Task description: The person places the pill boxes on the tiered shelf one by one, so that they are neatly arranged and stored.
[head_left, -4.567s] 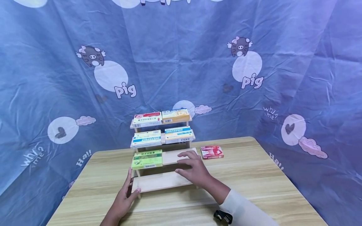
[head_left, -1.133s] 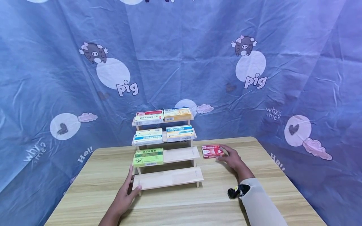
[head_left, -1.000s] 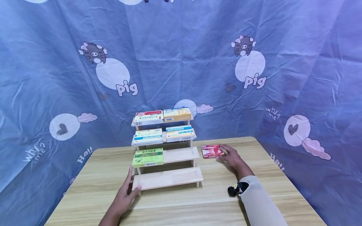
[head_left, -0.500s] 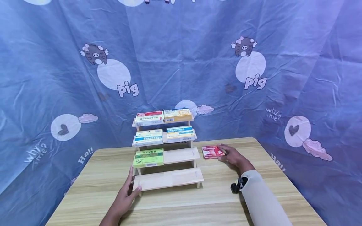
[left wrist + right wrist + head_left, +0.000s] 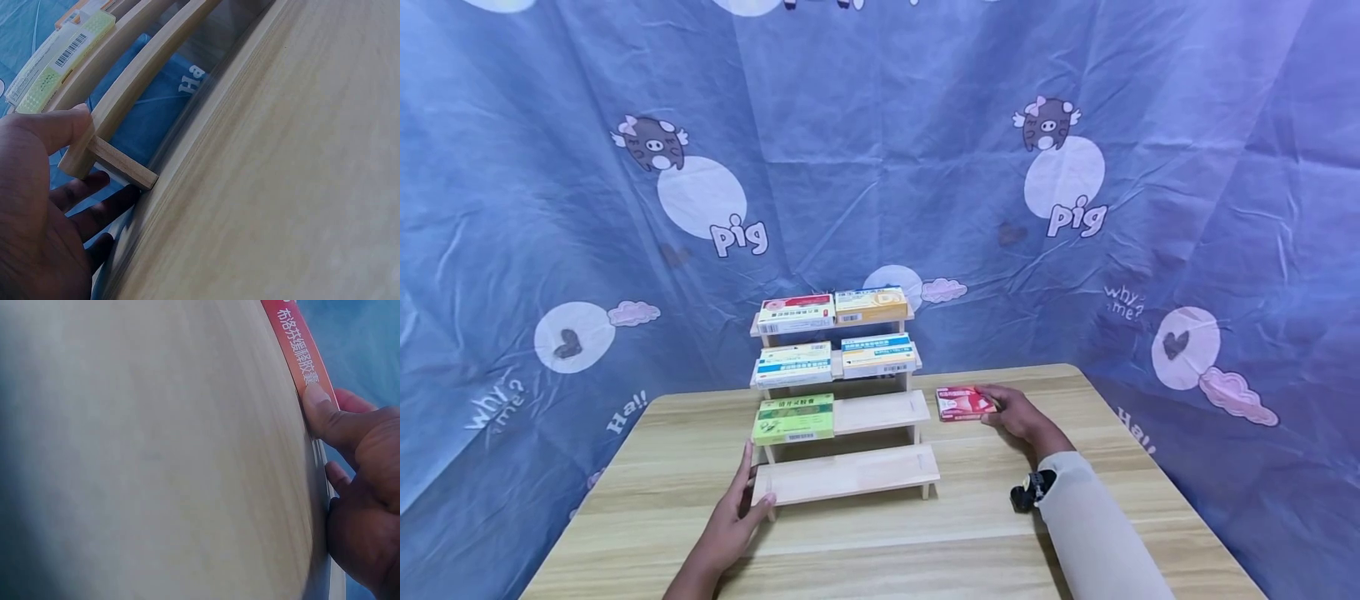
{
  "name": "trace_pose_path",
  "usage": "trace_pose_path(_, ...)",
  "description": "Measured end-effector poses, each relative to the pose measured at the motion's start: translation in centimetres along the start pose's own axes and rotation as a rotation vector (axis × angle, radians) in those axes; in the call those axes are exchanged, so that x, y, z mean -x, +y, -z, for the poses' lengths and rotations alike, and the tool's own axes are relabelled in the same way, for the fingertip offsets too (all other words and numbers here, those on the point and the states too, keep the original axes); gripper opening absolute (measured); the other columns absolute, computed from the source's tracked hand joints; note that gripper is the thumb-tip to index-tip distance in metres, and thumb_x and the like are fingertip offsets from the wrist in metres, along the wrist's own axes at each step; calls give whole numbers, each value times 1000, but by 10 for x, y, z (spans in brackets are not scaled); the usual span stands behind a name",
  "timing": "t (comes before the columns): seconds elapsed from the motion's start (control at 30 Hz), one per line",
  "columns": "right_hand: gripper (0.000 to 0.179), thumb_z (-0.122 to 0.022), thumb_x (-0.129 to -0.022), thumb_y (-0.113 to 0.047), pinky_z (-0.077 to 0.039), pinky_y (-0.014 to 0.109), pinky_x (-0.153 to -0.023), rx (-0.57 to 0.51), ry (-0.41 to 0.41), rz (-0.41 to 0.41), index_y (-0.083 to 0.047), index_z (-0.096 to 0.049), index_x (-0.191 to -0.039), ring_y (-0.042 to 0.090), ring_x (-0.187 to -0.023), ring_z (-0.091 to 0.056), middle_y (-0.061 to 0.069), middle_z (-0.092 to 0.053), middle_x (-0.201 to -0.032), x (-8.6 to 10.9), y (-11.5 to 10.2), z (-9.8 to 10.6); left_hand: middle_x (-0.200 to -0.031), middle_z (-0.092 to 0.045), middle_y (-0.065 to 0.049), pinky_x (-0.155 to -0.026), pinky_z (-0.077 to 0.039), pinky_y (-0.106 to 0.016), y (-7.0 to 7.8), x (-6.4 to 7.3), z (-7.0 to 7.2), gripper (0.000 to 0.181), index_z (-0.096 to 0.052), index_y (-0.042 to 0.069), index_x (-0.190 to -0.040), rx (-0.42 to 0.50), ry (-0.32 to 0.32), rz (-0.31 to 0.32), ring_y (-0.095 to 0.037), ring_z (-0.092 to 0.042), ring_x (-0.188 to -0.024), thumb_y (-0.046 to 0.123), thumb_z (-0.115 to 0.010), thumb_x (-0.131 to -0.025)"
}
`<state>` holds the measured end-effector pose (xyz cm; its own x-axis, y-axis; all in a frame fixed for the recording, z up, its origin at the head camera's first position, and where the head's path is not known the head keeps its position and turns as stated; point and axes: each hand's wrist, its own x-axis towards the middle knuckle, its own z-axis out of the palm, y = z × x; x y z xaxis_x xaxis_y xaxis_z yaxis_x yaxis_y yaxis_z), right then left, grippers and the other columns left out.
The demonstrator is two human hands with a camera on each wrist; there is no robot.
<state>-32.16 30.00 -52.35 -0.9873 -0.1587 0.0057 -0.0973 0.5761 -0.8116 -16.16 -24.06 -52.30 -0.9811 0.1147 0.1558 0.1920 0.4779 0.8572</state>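
Note:
A stepped wooden display rack (image 5: 850, 477) stands on the table. My left hand (image 5: 730, 512) grips the left end of its lowest step, thumb at the front edge; in the left wrist view the other fingers spread below the step beside its leg. To the right of the rack lies a red medicine box (image 5: 964, 403). My right hand (image 5: 1018, 415) pinches its right end, and the right wrist view shows the thumb pressed on the printed side of the box. A green medicine box (image 5: 793, 418) sits on the left of the second step from the bottom.
On the third step are two white-and-blue medicine boxes, a left one (image 5: 793, 365) and a right one (image 5: 876, 355). The top step bears a red-and-white box (image 5: 796, 314) and an orange-and-white box (image 5: 871, 305). Behind the wooden table (image 5: 850, 558) hangs a blue printed cloth (image 5: 880, 167).
My right hand has moved from over the lower steps to the red medicine box on the right and now pinches it. The left hand has stayed at the rack's lowest step.

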Motion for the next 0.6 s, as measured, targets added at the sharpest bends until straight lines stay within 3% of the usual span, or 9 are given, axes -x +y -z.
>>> trace_pose_path(0.27, 68, -74, -102, -3, -19, 74, -131, -8, -2, -10, -4, -47, -164, 58, -162, -25, 31, -35, -173, -1, -2, -1, -167, -41, -37, -108, -45, -17, 0, 2, 2, 95, 0, 27, -178, 37, 1, -10, -52, -57, -145, 22, -67, -110)
trace_pose_path(0.6, 68, -70, -107, -15, -17, 71, -132, 23, 44, -84, -14, -42, -169, 55, -165, -19, 26, -30, -177, 5, -3, 4, -167, -43, -35, -112, -44, -21, -1, 0, -1, 96, -1, 26, -178, 20, 8, -26, -49, -59, -144, 22, -68, -110)
